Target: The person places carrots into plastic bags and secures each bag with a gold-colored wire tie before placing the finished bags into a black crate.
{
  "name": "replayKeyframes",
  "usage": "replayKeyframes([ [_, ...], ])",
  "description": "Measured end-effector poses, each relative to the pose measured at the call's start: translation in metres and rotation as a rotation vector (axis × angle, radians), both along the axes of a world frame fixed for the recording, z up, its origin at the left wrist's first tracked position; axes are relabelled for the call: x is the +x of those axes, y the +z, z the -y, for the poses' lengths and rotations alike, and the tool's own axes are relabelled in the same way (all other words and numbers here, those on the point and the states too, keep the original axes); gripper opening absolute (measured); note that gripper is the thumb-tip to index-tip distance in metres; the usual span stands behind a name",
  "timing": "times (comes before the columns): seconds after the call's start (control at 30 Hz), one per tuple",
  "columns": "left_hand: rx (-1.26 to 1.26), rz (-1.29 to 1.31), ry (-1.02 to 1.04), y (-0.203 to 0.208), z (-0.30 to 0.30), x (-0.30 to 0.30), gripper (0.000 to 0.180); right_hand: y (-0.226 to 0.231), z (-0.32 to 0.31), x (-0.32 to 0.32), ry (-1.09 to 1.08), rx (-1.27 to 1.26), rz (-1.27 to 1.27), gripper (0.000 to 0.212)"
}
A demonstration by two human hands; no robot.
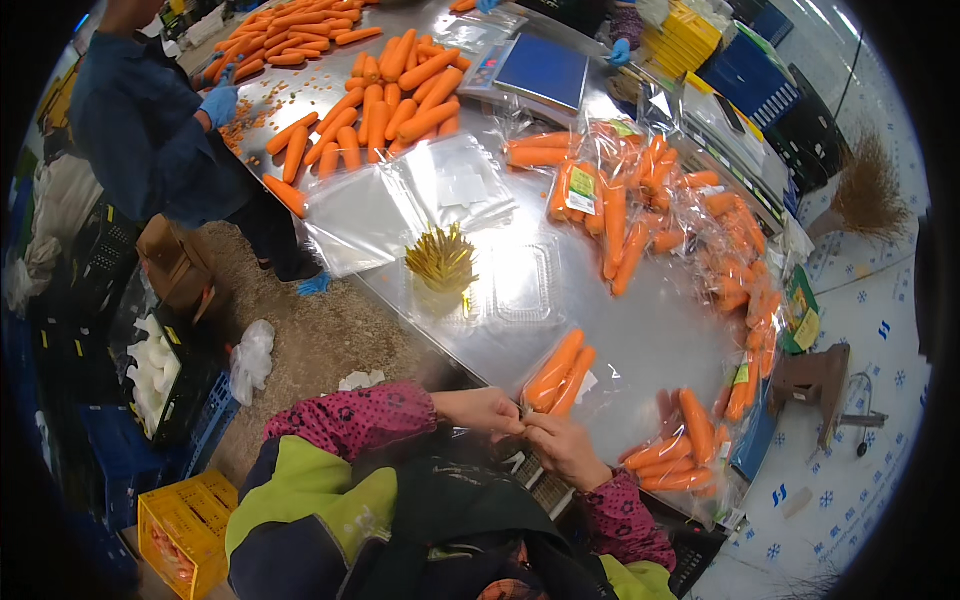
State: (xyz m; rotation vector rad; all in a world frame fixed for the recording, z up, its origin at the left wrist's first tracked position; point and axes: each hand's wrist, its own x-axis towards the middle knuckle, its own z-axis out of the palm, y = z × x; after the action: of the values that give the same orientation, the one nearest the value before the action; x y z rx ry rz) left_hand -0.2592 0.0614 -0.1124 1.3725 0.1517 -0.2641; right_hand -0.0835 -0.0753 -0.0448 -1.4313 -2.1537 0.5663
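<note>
At the near edge of the metal table, my left hand [485,410] and my right hand [562,448] meet with fingers pinched together. Both are closed on the gathered neck of a clear plastic bag of carrots [556,372], which lies on the table just beyond them. Whether a tie is between the fingertips is too small to tell. Ahead stands a bundle of gold twist ties [441,258] in a clear container, beside an open clear plastic box [522,285]. Flat clear bags [365,220] lie further left. To the right rest more bagged carrots [675,455].
Loose carrots [400,90] pile up at the far side, near a blue-topped scale [543,70]. Packed carrot bags [620,200] line the table's right. A co-worker in dark blue [150,130] stands at the left. A yellow crate [188,530] sits low at left.
</note>
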Motion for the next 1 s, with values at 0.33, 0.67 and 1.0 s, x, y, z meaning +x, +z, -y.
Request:
replayKeyframes([
  [0.33, 0.360, -0.268, 0.575, -0.025, 0.106, 0.025, 0.019, -0.061, 0.107, -0.056, -1.044, -0.582, -2.070, 0.006],
  [0.67, -1.169, -0.242, 0.323, 0.007, 0.105, 0.037, 0.029, -0.066, 0.121, -0.046, -0.933, 0.066, -0.568, 0.006],
  [1.0, -0.594, -0.170, 0.270, 0.015, 0.112, 0.060, 0.061, -0.027, 0.120, 0.064, -1.045, -0.216, -1.510, 0.009],
])
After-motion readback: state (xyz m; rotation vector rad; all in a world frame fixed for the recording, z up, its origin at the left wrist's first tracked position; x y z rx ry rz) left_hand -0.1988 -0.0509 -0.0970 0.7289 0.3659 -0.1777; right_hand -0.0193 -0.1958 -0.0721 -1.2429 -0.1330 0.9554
